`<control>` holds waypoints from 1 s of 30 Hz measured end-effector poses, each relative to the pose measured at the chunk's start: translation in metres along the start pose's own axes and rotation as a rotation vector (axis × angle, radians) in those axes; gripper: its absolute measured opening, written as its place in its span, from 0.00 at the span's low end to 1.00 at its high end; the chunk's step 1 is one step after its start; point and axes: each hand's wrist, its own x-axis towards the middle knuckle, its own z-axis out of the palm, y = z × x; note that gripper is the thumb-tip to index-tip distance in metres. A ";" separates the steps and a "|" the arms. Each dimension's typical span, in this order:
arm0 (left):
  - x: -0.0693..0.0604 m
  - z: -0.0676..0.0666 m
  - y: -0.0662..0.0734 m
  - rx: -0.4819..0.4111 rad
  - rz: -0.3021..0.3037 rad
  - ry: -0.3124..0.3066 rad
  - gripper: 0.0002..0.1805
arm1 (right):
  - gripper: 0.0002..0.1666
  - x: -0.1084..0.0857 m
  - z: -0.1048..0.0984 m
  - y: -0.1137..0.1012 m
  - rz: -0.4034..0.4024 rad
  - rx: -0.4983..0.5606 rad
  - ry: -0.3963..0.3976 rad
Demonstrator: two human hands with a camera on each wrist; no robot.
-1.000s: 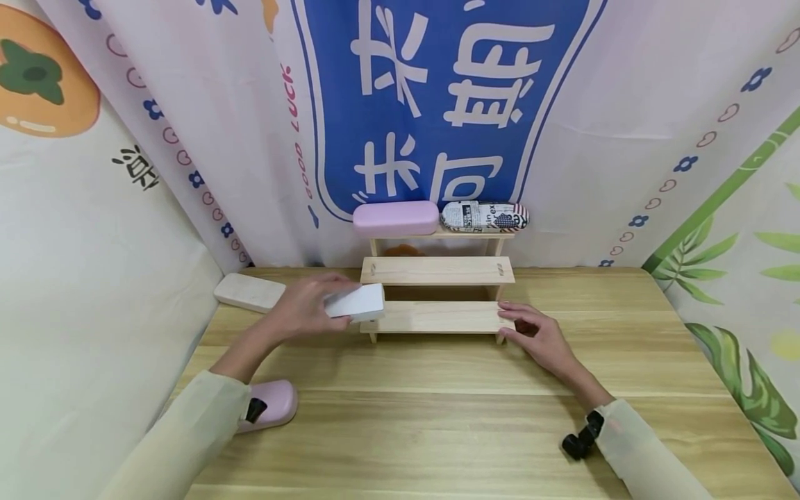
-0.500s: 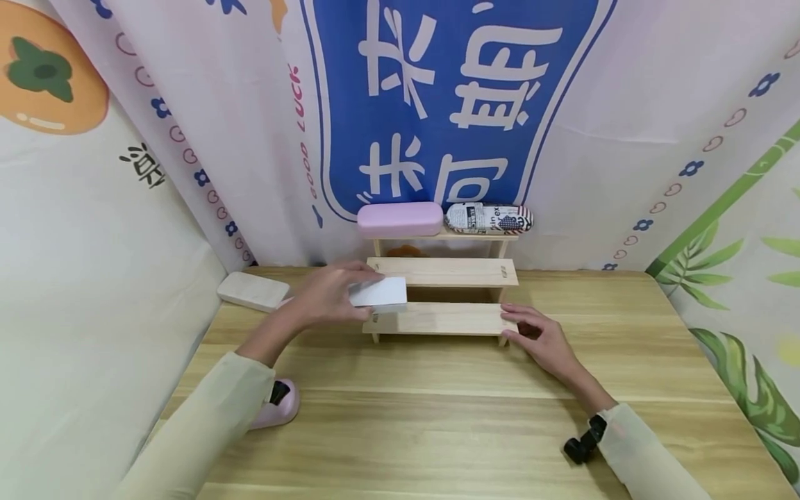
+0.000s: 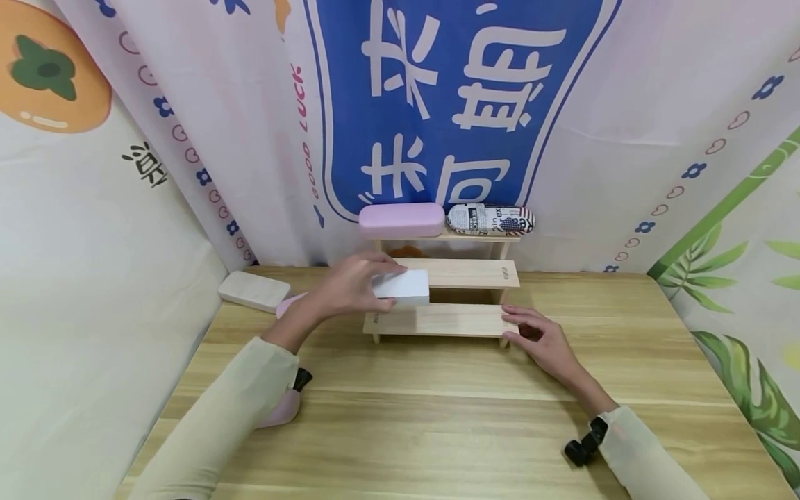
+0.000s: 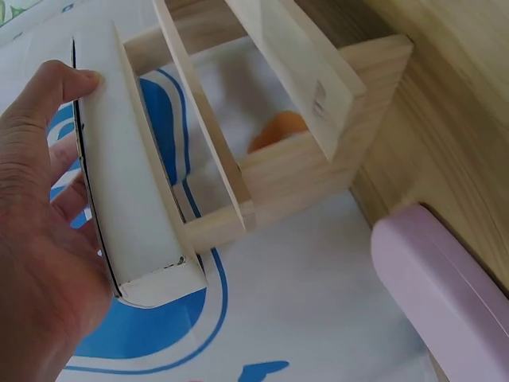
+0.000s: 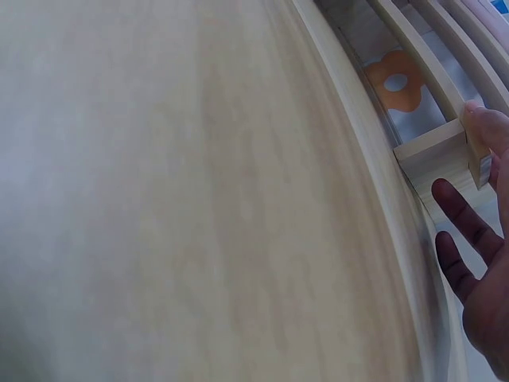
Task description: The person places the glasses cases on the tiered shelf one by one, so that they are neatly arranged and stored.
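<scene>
My left hand [image 3: 355,283] pinches a white box [image 3: 406,286] between thumb and fingers, above the left part of the lower steps of a three-step wooden rack [image 3: 450,320]. In the left wrist view the white box [image 4: 131,175] is held by its long sides, thumb on one edge. My right hand [image 3: 542,342] holds the right end of the bottom step; in the right wrist view the hand [image 5: 485,231] has one digit on the board's end and two fingers spread below. On the top step lie a pink case [image 3: 402,219] and a printed case [image 3: 491,219].
A pale grey case [image 3: 253,291] lies at the table's back left, with a pink case [image 3: 289,305] partly behind my left forearm. Another pink case [image 3: 282,410] shows beneath the left sleeve. Printed curtains [image 3: 625,83] stand behind the wooden table [image 3: 475,430].
My left hand has carried the white box rightward and slightly up, from the rack's left end to over its steps. The right hand stays at the bottom step's right end.
</scene>
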 end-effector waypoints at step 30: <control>0.053 0.028 0.017 -0.025 0.028 0.042 0.33 | 0.19 0.001 0.001 -0.003 0.023 -0.008 0.002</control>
